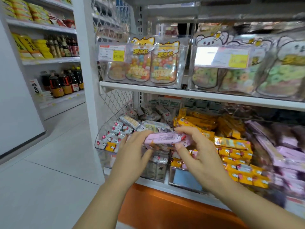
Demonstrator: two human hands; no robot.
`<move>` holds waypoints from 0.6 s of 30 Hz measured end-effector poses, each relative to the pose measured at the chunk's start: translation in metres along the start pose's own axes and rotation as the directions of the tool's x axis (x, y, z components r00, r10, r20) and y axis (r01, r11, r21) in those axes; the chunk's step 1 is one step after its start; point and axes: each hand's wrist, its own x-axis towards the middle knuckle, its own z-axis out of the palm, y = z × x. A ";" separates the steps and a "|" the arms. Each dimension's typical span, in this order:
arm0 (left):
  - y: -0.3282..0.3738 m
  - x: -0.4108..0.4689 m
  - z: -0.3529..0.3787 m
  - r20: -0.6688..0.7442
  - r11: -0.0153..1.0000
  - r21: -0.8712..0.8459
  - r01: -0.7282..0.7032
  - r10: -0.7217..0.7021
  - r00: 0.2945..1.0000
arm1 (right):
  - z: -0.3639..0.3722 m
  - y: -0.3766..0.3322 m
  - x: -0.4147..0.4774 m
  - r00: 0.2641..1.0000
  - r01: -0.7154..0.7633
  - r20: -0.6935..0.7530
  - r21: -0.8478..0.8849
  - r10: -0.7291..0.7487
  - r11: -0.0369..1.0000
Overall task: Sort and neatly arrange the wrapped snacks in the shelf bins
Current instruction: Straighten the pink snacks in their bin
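Observation:
A pink wrapped snack bar lies lengthwise between my two hands, in front of the lower shelf bins. My left hand grips its left end and my right hand pinches its right end with curled fingers. Behind them a clear bin on the left holds grey-white wrapped snacks with a stray yellow one. The middle bin is packed with yellow wrapped snacks. Pink wrapped snacks fill the bin on the right.
The upper shelf carries clear bins of candy bags with price tags. An orange base panel runs below the bins. To the left lie the tiled aisle floor and shelves of bottles.

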 end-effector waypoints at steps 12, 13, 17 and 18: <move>0.105 0.032 0.076 0.096 0.976 -0.065 -0.206 0.212 0.973 | -0.112 0.062 -0.050 0.974 -0.083 -0.227 -0.308 0.011 0.948; 0.114 0.033 0.083 0.111 0.975 -0.058 -0.216 0.222 0.969 | -0.122 0.068 -0.054 0.966 -0.108 -0.258 -0.326 0.022 0.939; 0.145 0.034 0.113 0.203 0.959 0.009 -0.283 0.275 0.940 | -0.158 0.092 -0.065 0.923 -0.236 -0.378 -0.404 0.074 0.884; 0.151 0.034 0.120 0.220 0.955 0.026 -0.296 0.283 0.933 | -0.166 0.097 -0.066 0.907 -0.270 -0.414 -0.426 0.079 0.864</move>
